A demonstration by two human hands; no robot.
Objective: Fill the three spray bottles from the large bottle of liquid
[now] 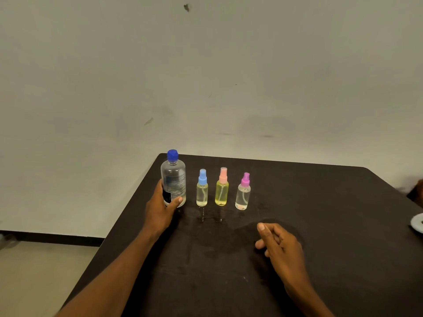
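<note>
A large clear bottle (174,177) with a blue cap stands upright near the far left corner of the dark table (320,202). My left hand (160,209) is wrapped around its lower part. To its right stand three small spray bottles in a row: one with a blue top (202,188), a yellow one with a pink top (221,187), and one with a purple top (243,192). All three have their tops on. My right hand (279,245) hovers over the table in front of them, fingers loosely curled, holding nothing.
A white plate (417,223) sits at the table's right edge, partly cut off. Small wet spots (203,216) mark the table in front of the spray bottles. The table's left edge drops to a pale floor by a plain wall.
</note>
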